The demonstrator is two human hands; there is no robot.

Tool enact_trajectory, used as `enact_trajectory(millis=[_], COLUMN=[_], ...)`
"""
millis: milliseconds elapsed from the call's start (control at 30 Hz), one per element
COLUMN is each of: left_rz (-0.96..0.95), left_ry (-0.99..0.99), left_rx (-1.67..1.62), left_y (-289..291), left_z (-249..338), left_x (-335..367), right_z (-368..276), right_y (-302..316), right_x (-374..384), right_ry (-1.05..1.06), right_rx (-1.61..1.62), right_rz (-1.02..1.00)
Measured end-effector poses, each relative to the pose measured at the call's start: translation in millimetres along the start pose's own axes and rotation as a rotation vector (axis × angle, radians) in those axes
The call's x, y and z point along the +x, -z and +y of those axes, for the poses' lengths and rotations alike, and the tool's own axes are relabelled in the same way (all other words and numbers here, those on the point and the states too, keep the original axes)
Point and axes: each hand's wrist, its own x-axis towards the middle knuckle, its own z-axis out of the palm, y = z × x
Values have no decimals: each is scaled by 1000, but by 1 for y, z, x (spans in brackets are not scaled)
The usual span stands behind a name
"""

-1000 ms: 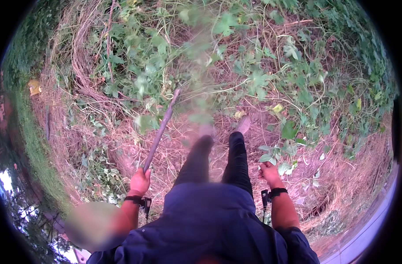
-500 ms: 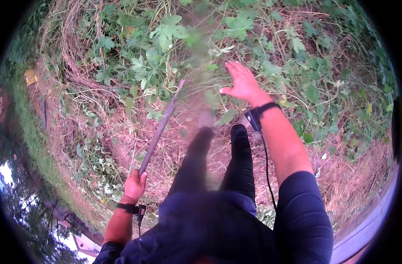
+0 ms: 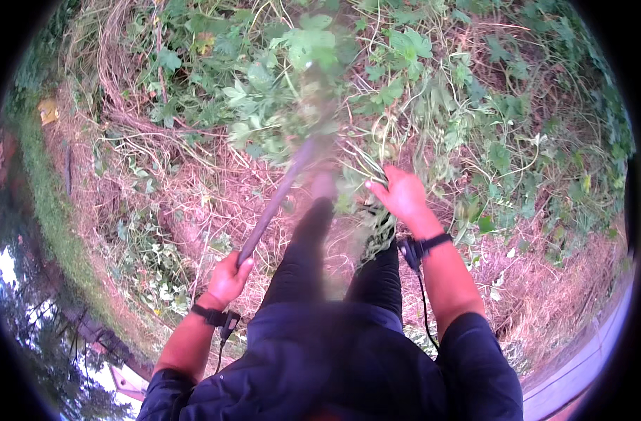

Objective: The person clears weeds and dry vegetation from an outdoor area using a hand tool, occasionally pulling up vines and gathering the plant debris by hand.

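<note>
A stumble is judged possible: trailing vine strands [image 3: 378,237] are seen across the right leg [image 3: 376,279], and a foot could be caught if a step were taken. The far end of the dark pole [image 3: 270,207] is lost in blur near the left foot [image 3: 324,186]; were it swung there, the foot or the right hand could be struck. The cord [image 3: 427,309] at the right wrist could be snagged by loose stems.

Hands: the left hand [image 3: 227,281] is found wrapped around the pole's near end, on the left, with no gap visible. The right hand [image 3: 405,196], farther out on the right, is curled around a bunch of vine stems [image 3: 364,167]; its fingers are partly hidden, so the firmness of hold cannot be told.
</note>
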Motion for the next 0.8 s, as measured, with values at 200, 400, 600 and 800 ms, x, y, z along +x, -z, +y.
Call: enact_trajectory(millis=[200,400,600,800], left_rz=[11,-31,304,207], left_ry=[-317,-340,-464,-842], left_rx=[-228,-297,-299,-382], left_y=[17,46,78,81], left_z=[103,124,222,269], left_x=[17,19,73,19], right_z=[-21,-45,-45,-38], right_y=[80,104,121,134], right_x=[-92,-96,-95,-77], right_ry=[-97,-63,-60,-186], right_rx=[110,175,163,129], right_rz=[149,188,127,-6])
